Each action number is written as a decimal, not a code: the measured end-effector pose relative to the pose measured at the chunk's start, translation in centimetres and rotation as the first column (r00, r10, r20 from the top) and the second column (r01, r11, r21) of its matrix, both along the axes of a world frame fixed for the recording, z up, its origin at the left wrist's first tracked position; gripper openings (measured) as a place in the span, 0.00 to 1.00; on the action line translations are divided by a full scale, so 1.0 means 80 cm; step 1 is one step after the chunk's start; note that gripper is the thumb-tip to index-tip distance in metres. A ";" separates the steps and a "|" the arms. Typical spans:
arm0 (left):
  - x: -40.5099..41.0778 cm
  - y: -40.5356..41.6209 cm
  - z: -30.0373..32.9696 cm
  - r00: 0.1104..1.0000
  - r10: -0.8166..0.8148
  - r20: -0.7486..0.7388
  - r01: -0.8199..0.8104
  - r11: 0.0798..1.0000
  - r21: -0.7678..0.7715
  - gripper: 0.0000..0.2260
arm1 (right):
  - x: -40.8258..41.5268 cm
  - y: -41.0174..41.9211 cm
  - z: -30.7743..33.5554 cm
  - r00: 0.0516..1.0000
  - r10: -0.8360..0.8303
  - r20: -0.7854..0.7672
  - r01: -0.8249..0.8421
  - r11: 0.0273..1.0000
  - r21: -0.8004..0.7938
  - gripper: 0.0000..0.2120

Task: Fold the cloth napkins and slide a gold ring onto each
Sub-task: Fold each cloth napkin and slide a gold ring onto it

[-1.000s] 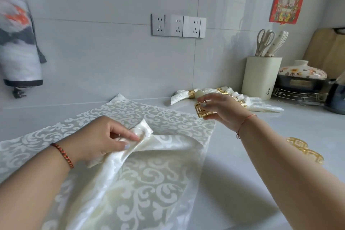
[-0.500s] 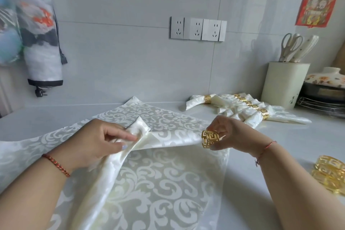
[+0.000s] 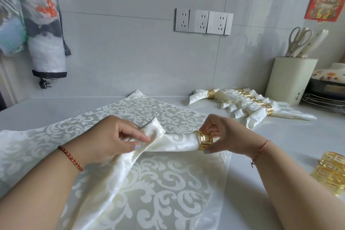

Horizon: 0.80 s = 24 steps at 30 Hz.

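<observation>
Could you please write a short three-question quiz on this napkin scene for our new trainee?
1. True or false: the gold ring is already round the tip of the gathered napkin.
2. Which hand pinches that ring? A) left B) right
3. Fill in: the finished napkins lie on the counter beside the knife ____.

Key:
1. True; the right hand holds it on the napkin's end.
2. B; the left hand grips the bunched cloth.
3. Block.
</observation>
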<state>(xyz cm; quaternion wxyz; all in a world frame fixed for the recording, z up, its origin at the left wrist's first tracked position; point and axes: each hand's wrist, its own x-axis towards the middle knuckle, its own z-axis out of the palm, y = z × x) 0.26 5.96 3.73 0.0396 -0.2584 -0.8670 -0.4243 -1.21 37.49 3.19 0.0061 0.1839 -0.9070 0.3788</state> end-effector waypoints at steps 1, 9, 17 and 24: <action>0.000 0.001 0.000 1.000 -0.008 0.003 0.008 1.000 -0.004 0.19 | 0.002 -0.003 0.000 1.000 0.014 -0.008 -0.014 1.000 0.017 0.22; 0.002 0.015 -0.008 0.998 -0.061 0.019 0.063 0.994 -0.089 0.18 | 0.013 -0.033 -0.004 0.996 0.074 -0.056 -0.066 0.989 0.133 0.23; 0.008 0.028 -0.013 0.995 -0.098 0.020 0.100 0.990 -0.096 0.19 | 0.023 -0.068 -0.013 0.990 0.051 -0.133 -0.034 0.992 0.122 0.19; 0.011 0.033 -0.012 0.996 -0.084 0.010 0.084 0.981 -0.175 0.26 | 0.026 -0.066 -0.013 0.992 0.025 -0.124 -0.032 0.998 -0.052 0.16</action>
